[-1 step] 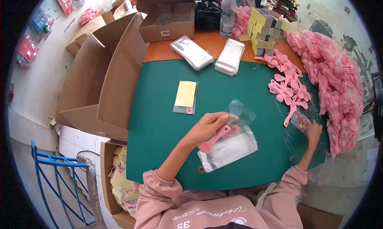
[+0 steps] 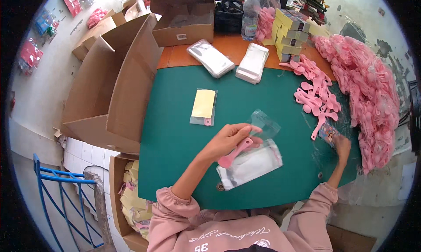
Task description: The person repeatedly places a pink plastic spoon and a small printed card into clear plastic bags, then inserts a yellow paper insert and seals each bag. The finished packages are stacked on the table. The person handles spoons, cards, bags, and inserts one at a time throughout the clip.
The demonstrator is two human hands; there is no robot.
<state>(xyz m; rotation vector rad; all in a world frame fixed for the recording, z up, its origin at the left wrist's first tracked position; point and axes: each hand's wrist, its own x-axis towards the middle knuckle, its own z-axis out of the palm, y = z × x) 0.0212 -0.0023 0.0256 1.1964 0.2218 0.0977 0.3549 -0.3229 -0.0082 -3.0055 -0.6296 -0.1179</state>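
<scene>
My left hand (image 2: pixel 231 140) is closed at the middle of the table, pinching a small clear plastic bag (image 2: pixel 264 124) while a pink spoon (image 2: pixel 235 153) sits within its fingers. Under it lies a stack of clear plastic bags (image 2: pixel 252 168) on the green mat. Over at the right edge, my right hand (image 2: pixel 343 147) has its curled fingers on the near side of a colourful printed card (image 2: pixel 326 132); the fingertips are partly hidden. Loose pink spoons (image 2: pixel 318 92) are heaped just beyond that card. A bag with a pale yellow card and a pink spoon (image 2: pixel 204 105) lies left of centre.
Two bundles of clear bags (image 2: pixel 252 61) lie at the back, before stacked card packs (image 2: pixel 290 35) and a water bottle (image 2: pixel 250 17). A large bag of pink spoons (image 2: pixel 366 89) borders the right. Cardboard boxes (image 2: pixel 131 76) flank the left; another with filled packets (image 2: pixel 117 195) stands below.
My right hand has shifted slightly left and up, onto the printed card. My left hand stays in place with the bag and the spoon.
</scene>
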